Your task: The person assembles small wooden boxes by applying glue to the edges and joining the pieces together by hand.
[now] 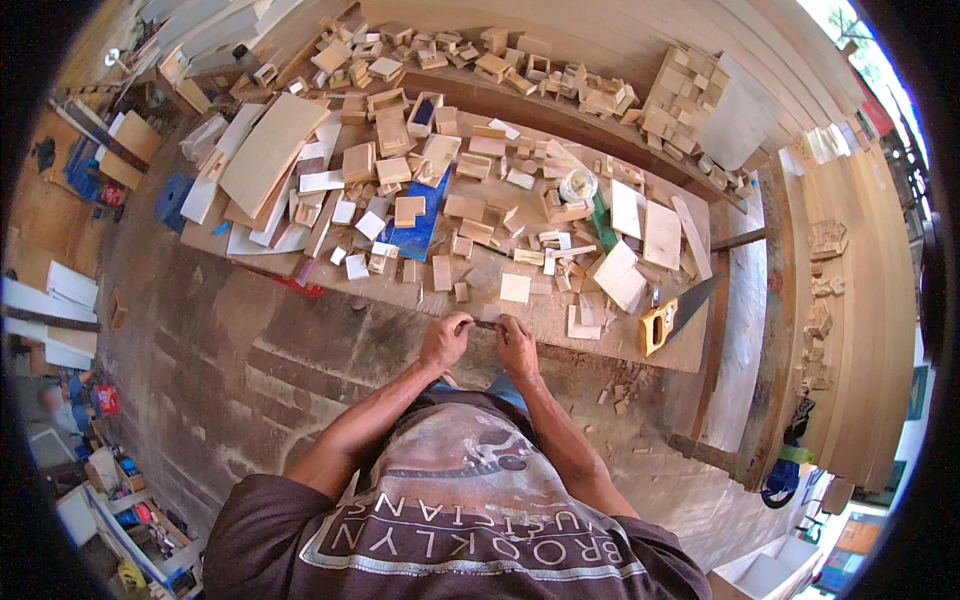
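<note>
Left grip [446, 342] and right grip [516, 346]: both pinched on a thin dark strip [485, 323], one at each end. Strip sits between the two grips, in front of the body, short of the counter [385, 282] edge. Step in hand, as judged: two-handed holding or working of the strip — whether it is being bent, turned or merely steadied, cannot tell. Next move would call for matched finger pressure at both ends. Long axis runs left to right, from grip to grip, across the body; one end points at each palm — front from back not distinguishable. Pale square [515, 288] lies just beyond the right grip; saw [657, 326] well off to its right.
</note>
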`<state>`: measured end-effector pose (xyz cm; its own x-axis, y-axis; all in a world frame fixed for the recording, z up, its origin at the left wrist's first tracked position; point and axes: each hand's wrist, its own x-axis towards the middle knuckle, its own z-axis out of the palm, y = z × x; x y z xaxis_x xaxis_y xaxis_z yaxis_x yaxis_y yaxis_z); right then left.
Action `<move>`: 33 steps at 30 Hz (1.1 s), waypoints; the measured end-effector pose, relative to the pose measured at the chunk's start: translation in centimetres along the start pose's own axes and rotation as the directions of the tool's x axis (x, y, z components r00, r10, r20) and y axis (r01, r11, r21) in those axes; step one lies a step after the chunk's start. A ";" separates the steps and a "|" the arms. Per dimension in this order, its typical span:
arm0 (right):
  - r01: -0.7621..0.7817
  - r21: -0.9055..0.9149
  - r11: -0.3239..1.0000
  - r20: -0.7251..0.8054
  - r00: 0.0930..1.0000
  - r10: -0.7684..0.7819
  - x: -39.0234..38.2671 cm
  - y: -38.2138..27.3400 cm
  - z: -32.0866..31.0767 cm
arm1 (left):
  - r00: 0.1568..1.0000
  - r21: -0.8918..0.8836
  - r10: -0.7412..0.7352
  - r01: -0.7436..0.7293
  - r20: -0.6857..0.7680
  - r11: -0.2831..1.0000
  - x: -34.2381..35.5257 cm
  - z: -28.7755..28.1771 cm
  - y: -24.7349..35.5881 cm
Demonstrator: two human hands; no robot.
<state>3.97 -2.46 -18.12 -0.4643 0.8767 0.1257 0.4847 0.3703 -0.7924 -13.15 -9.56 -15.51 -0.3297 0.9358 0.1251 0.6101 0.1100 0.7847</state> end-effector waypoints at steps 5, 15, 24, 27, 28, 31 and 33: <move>0.012 -0.013 1.000 0.022 1.000 -0.012 0.0 -0.8 -0.3 | 0.806 -0.593 -0.501 0.580 0.316 0.559 -0.5 0.8 0.2; 0.145 0.064 0.987 0.015 0.989 -0.146 0.9 -2.9 -2.5 | 0.690 -0.851 -0.623 0.520 0.367 0.074 0.1 1.5 4.4; 0.165 0.075 0.983 -0.013 0.986 -0.165 4.6 -2.8 -7.7 | 0.749 -0.919 -0.548 0.379 0.373 -0.106 3.3 3.9 8.8; 0.260 0.050 0.964 -0.064 0.964 -0.257 6.8 -3.3 -10.4 | 0.774 -0.929 -0.534 0.365 0.339 -0.062 5.8 4.0 11.4; 0.314 0.041 0.949 -0.095 0.946 -0.309 7.8 -3.8 -11.5 | 0.778 -0.936 -0.552 0.352 0.299 -0.011 6.7 4.3 11.9; 0.384 0.025 0.923 -0.140 0.916 -0.377 11.0 -3.9 -15.4 | 0.793 -0.929 -0.587 0.324 0.165 0.177 9.5 5.1 12.7; 0.342 0.032 0.939 -0.222 0.918 -0.327 13.9 -0.4 -16.4 | 0.814 -0.884 -0.577 0.320 0.072 0.340 11.8 5.0 13.5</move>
<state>9.47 14.60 -6.29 -0.4203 0.7522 0.5075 0.2726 0.6381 -0.7200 -5.21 4.60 -6.43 -0.5679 0.7224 -0.3945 -0.5349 0.0404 0.8439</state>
